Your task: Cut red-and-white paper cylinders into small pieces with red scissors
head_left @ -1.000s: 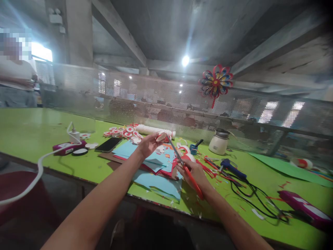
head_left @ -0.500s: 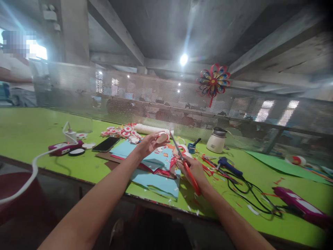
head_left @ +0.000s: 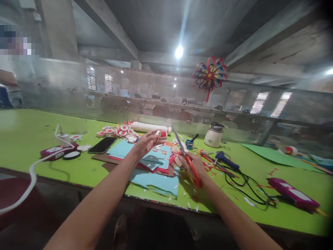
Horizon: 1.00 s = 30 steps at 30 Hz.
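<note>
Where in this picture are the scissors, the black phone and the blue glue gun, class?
Scissors [head_left: 181, 146]: head view, on the metal blades, just ahead of the handles.
Black phone [head_left: 102, 145]: head view, middle of the dark screen.
Blue glue gun [head_left: 227, 160]: head view, on the blue body.

the left hand holds a red-and-white piece while the right hand grips orange-handled scissors.

Single head-worn view, facing forward, downward across table.
</note>
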### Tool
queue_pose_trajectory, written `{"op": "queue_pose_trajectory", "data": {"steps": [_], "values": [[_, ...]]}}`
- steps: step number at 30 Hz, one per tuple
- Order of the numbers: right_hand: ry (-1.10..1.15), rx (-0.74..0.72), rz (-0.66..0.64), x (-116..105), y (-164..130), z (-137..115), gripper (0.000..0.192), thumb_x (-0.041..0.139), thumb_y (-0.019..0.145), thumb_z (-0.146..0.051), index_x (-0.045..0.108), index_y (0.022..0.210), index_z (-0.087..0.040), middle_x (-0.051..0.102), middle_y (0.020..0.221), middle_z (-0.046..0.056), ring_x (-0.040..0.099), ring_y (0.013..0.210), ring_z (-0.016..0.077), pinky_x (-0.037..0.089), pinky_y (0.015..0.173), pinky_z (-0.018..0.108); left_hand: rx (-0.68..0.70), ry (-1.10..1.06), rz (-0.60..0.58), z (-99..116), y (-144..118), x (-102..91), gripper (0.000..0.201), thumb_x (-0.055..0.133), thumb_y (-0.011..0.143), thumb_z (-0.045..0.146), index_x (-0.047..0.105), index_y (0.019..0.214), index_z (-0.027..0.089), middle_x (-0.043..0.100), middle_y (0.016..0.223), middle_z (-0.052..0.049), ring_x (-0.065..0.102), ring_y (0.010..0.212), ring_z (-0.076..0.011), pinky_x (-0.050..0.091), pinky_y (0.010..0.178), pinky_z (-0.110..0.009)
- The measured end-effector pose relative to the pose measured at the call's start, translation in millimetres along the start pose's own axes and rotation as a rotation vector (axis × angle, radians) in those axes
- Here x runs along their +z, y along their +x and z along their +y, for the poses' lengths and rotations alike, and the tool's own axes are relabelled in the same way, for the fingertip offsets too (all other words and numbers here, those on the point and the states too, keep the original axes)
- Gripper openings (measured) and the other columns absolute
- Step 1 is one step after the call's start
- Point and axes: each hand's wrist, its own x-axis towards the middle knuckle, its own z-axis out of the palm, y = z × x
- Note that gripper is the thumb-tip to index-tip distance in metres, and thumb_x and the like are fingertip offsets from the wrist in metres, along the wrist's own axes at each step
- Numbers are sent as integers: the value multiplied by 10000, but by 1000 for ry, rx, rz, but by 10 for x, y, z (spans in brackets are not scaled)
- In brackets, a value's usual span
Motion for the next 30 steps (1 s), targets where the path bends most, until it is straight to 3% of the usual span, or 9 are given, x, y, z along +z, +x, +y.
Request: {"op": "queue_pose_trajectory", "data": {"steps": [7,13,17,21,30], "values": [[30,32,-16,8,5,-4,320,523,781,-375,682,899,-124,693,732,65,597,557,174,470,543,273,-10,61,-54,6,-36,58,375,651,714,190,601,1084,156,607,1109,-134,558,1042,-286,444,861,-453],[33,11,-7,-1,-1,-29,288,530,774,-320,685,930,-134,706,807,77,628,664,205,481,625,295,16,130,-11,-22,-11,32,430,657,713,183,592,1137,208,586,1154,-82,564,965,-163,436,795,-251],[29,-6,-2,-5,-2,-30,275,536,768,-313,689,906,-132,708,826,79,625,686,208,473,639,293,30,117,-42,-16,-34,80,509,671,689,161,556,1180,233,614,1052,-74,576,924,-181,450,811,-323],[36,-17,-11,1,-1,-28,267,541,770,-338,697,878,-150,708,824,59,619,684,192,465,638,273,42,154,-38,-44,-40,91,491,678,675,155,568,1153,186,613,1018,-89,579,920,-200,451,834,-376],[15,-14,-6,51,17,33,287,537,762,-358,700,855,-140,698,737,53,599,602,176,444,550,248,204,437,84,-194,49,49,510,738,590,192,502,1042,180,618,955,-45,592,855,-144,430,813,-305]]}}
